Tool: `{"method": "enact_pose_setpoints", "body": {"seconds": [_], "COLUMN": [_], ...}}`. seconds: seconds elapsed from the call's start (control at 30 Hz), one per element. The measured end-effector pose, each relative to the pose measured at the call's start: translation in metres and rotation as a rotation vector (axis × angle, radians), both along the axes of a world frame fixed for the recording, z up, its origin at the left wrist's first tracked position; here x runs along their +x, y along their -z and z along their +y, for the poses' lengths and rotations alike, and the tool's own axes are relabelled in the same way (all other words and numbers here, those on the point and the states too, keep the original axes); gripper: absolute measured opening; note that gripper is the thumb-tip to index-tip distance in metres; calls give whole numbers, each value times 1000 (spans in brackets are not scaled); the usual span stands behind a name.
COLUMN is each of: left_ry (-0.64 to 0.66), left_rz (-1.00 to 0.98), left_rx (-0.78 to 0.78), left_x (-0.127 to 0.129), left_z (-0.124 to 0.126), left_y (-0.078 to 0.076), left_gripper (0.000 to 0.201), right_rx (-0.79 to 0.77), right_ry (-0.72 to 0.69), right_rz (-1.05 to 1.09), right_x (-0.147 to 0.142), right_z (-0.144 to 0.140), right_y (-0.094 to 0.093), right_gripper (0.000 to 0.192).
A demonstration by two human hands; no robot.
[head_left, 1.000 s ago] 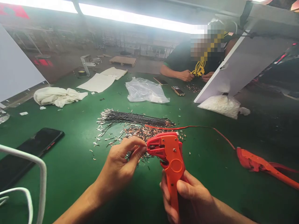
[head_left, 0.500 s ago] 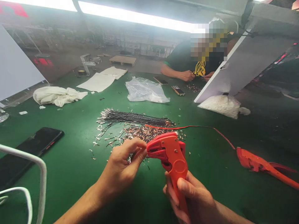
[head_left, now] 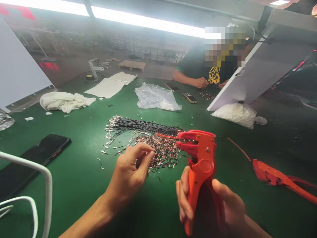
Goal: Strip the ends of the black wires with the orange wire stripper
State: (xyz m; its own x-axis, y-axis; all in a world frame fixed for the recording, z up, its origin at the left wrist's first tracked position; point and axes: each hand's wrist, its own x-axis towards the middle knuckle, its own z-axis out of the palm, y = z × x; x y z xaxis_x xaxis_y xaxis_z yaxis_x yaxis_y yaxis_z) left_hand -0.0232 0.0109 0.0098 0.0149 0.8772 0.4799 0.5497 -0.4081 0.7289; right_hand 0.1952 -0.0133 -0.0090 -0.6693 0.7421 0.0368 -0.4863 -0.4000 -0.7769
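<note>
Now, right hand [head_left: 213, 208]: gripping orange wire stripper [head_left: 200, 162] by its handles.
Left hand [head_left: 131, 172]: fingertips pinched, just above cut wire scraps [head_left: 162, 150].
Worktop [head_left: 81, 172]: green.

Bare green table [head_left: 81, 172] is lying open to the left of my left hand [head_left: 130, 175], as far as the black phone [head_left: 32, 158]. Ahead, the heap of cut wire ends [head_left: 160, 150] and the black wire bundle [head_left: 143, 126] are blocking the way. Right of my right hand [head_left: 210, 208], a second orange tool [head_left: 279, 180] is lying across the mat.
</note>
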Motion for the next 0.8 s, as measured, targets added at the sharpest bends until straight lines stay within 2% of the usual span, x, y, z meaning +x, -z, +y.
{"method": "enact_pose_setpoints", "body": {"seconds": [0.1,0.2,0.27,0.3,0.37,0.5,0.6,0.7,0.8], "left_ry": [-4,13,17,18,15,-1,0,34,93], "left_rz": [121,236,284,299,321,370,398,387,355], "left_rx": [169,313,359,369,373,409,439,416,311], "left_x": [0,1,1,1,1,2,4,7,12], "left_z": [-1,-1,-1,-1,-1,-3,-5,-6,-8], "left_y": [3,4,5,5,5,3,4,8,15], "left_gripper": [8,13,14,14,13,13,15,15,11], "right_rx": [171,445,645,735,894,1184,1366,1437,1343], "right_ry": [286,628,723,731,691,479,331,251,256], "right_rz": [-264,-856,-1263,-1403,-1543,-1602,-1629,-1615,-1491], "right_x": [10,21,26,28,27,16,7,3,2], "right_z": [8,18,23,26,28,26,21,19,18], "right_y": [-8,-13,-14,-13,-10,0,4,2,-1], "right_gripper": [41,33,34,36,37,32,37,40,45]}}
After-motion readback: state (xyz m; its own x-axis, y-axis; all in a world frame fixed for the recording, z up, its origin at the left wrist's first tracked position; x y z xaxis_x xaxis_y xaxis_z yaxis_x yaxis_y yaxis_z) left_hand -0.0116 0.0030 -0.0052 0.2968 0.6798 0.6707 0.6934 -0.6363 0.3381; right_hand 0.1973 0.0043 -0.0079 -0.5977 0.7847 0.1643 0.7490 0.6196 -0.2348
